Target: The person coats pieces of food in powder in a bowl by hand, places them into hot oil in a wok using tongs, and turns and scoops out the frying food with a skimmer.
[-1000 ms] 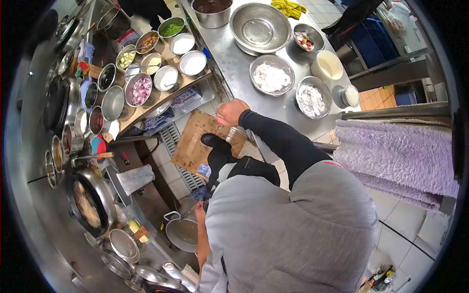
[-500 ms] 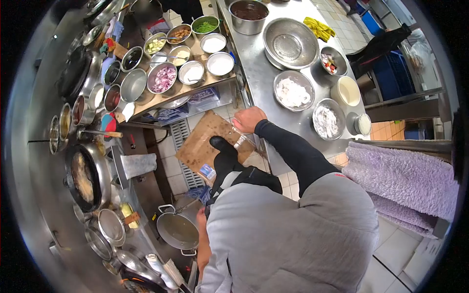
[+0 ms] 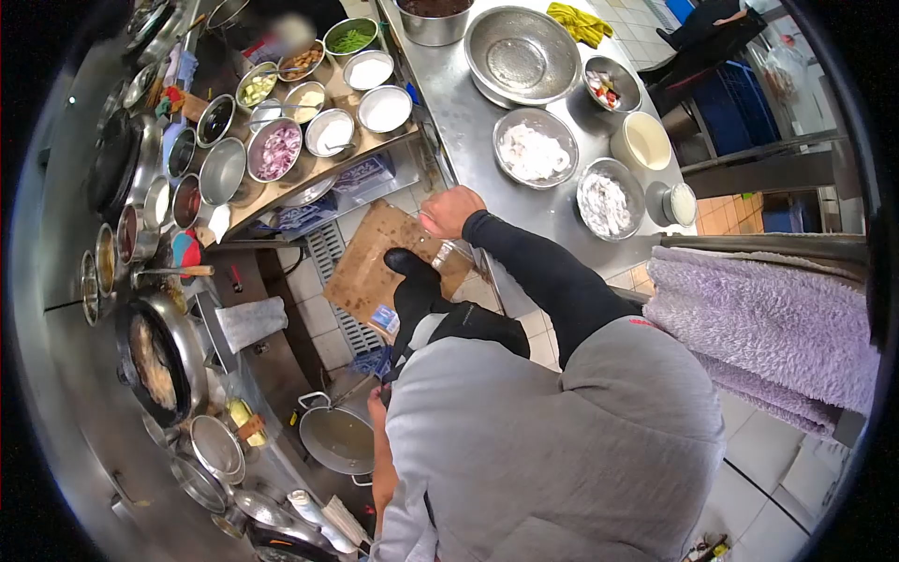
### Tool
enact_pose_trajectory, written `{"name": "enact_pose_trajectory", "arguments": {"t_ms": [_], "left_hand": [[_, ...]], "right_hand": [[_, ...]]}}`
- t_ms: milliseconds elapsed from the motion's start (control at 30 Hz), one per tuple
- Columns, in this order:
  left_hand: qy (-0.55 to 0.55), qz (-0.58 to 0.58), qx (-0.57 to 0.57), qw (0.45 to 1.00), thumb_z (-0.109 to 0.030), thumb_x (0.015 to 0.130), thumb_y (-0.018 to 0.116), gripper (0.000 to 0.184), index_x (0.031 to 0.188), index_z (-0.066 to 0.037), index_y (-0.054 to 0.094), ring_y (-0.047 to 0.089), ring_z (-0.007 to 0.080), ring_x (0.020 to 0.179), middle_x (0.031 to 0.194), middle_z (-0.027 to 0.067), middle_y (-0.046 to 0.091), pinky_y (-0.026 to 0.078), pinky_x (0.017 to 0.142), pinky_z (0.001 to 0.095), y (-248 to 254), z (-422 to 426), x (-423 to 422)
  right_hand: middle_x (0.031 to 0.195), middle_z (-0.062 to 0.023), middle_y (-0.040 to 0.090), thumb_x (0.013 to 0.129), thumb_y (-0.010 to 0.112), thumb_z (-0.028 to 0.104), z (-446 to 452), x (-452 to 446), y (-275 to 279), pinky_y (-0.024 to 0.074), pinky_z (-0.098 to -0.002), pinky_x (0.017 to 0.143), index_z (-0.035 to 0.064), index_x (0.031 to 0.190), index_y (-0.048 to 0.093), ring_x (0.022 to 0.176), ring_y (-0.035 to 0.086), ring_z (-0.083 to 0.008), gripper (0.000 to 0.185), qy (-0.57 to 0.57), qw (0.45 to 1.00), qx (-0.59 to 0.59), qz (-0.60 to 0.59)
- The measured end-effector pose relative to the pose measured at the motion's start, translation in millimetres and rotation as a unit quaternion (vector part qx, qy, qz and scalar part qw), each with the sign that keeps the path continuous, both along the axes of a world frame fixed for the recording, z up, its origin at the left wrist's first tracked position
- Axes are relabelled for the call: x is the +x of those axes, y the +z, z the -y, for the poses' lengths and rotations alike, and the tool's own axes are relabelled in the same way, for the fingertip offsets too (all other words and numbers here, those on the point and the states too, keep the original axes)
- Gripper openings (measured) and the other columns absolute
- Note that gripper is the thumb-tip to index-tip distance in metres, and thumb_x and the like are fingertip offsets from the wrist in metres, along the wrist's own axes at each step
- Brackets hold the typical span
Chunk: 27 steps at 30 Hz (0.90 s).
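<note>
My right hand (image 3: 451,212), at the end of a black sleeve, is curled into a fist beside the left edge of the steel table (image 3: 468,150). Nothing shows in it. My left hand (image 3: 376,405) is low at my side, near the grey shirt and above the rim of a large two-handled pot (image 3: 337,438); its fingers are mostly hidden. On the steel table stand a bowl of white pieces (image 3: 536,148), a bowl of flour-coated pieces (image 3: 609,199) and a large steel bowl (image 3: 523,58).
A wok of browned food (image 3: 154,361) sits at the left. Bowls of chopped onion (image 3: 275,153), green vegetables (image 3: 350,37) and white powder (image 3: 385,110) crowd a shelf. Flattened cardboard (image 3: 375,253) lies on the floor. Purple towels (image 3: 758,318) hang at right. Another person (image 3: 707,42) stands upper right.
The view swings right, then partly back left. More of the other person shows at the upper right. My right hand stays a fist beside the table, and my left hand stays low at my side.
</note>
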State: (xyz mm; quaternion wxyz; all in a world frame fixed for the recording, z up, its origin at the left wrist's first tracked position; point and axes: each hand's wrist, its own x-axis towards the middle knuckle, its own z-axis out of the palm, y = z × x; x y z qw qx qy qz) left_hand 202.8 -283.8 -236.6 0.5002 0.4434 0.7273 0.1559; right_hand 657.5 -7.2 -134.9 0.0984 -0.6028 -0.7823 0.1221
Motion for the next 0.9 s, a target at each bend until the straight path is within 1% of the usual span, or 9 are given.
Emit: {"name": "enact_pose_trajectory", "arguments": {"t_ms": [133, 233, 333, 433, 500, 567, 633, 733, 900], "left_hand": [[0.065, 0.148, 0.009, 0.987, -0.021, 0.091, 0.067, 0.021, 0.087, -0.001, 0.065, 0.054, 0.0101, 0.072, 0.076, -0.0015, 0.063, 0.045, 0.067, 0.0284, -83, 8, -38], [-0.002, 0.097, 0.027, 0.995, -0.023, 0.093, 0.067, 0.022, 0.087, -0.002, 0.065, 0.054, 0.0099, 0.071, 0.078, -0.0014, 0.063, 0.046, 0.067, 0.028, -72, -6, -37], [0.141, 0.24, -0.068, 0.958, -0.022, 0.092, 0.067, 0.019, 0.087, -0.003, 0.065, 0.055, 0.01, 0.073, 0.08, -0.001, 0.064, 0.047, 0.069, 0.027, -69, -9, -34], [0.07, 0.167, 0.043, 0.982, -0.012, 0.088, 0.064, 0.009, 0.09, -0.003, 0.066, 0.056, 0.0096, 0.077, 0.08, -0.0017, 0.063, 0.047, 0.073, 0.0265, -145, 20, -58], [0.013, 0.003, 0.04, 0.999, -0.011, 0.082, 0.061, 0.012, 0.089, -0.004, 0.068, 0.058, 0.0121, 0.079, 0.078, 0.0001, 0.065, 0.048, 0.074, 0.0294, -28, -8, -2], [0.06, -0.014, -0.004, 0.998, -0.02, 0.077, 0.062, 0.019, 0.086, -0.005, 0.069, 0.063, 0.0214, 0.079, 0.08, 0.0075, 0.069, 0.049, 0.075, 0.0344, -67, 9, -12], [-0.015, -0.08, -0.01, 0.997, -0.032, 0.078, 0.062, 0.027, 0.083, -0.006, 0.069, 0.066, 0.0309, 0.084, 0.086, 0.0145, 0.07, 0.05, 0.076, 0.0394, -74, 15, -13], [0.007, -0.113, -0.117, 0.987, -0.036, 0.082, 0.059, 0.031, 0.082, -0.006, 0.069, 0.066, 0.0344, 0.086, 0.089, 0.0173, 0.07, 0.05, 0.077, 0.0421, -43, -5, -5], [0.059, -0.128, -0.054, 0.988, -0.038, 0.085, 0.057, 0.035, 0.087, -0.005, 0.07, 0.066, 0.0372, 0.089, 0.091, 0.0193, 0.069, 0.051, 0.08, 0.0452, -64, 4, 5]], "right_hand": [[0.072, -0.0114, 0.066, 0.087, 0.054, 0.035, 0, 1, 1, 0.0524, -0.0458, 0.061, 0.0086, 0.074, 0.064, 0.066, 0.066, -0.0327, 0.031, 0.001, 1.0, 0.008, -0.005], [0.07, -0.0127, 0.066, 0.086, 0.054, 0.034, -1, 1, 4, 0.0524, -0.0464, 0.063, 0.0082, 0.073, 0.065, 0.067, 0.066, -0.0332, 0.031, -0.007, 1.0, 0.007, -0.021], [0.071, -0.0131, 0.067, 0.085, 0.054, 0.035, 0, 0, 4, 0.0522, -0.0472, 0.064, 0.0085, 0.073, 0.066, 0.067, 0.066, -0.0341, 0.031, -0.014, 1.0, -0.004, -0.021], [0.075, -0.0117, 0.068, 0.086, 0.056, 0.037, -5, 3, -6, 0.0508, -0.0479, 0.061, 0.0116, 0.077, 0.068, 0.069, 0.066, -0.0337, 0.03, -0.002, 0.999, -0.048, -0.004], [0.076, -0.0118, 0.068, 0.085, 0.057, 0.038, -3, 3, -11, 0.0496, -0.0491, 0.062, 0.013, 0.078, 0.069, 0.07, 0.065, -0.0342, 0.028, -0.025, 0.999, -0.032, -0.03], [0.076, -0.0126, 0.067, 0.087, 0.057, 0.036, -3, -1, -3, 0.0496, -0.0479, 0.062, 0.0118, 0.077, 0.068, 0.07, 0.064, -0.0348, 0.029, -0.004, 0.999, -0.001, -0.054], [0.073, -0.0129, 0.064, 0.087, 0.06, 0.033, -4, -5, -1, 0.0484, -0.0488, 0.062, 0.0094, 0.074, 0.064, 0.07, 0.063, -0.0353, 0.028, -0.005, 0.997, 0.035, -0.07], [0.072, -0.0151, 0.062, 0.089, 0.059, 0.032, -6, -21, 5, 0.0477, -0.0485, 0.06, 0.008, 0.07, 0.058, 0.07, 0.062, -0.0382, 0.03, 0.008, 0.997, 0.066, -0.028], [0.071, -0.0147, 0.064, 0.088, 0.061, 0.03, -5, -21, 7, 0.0488, -0.0469, 0.059, 0.0088, 0.07, 0.059, 0.066, 0.063, -0.0363, 0.028, 0.02, 0.997, 0.072, 0.005]]}}
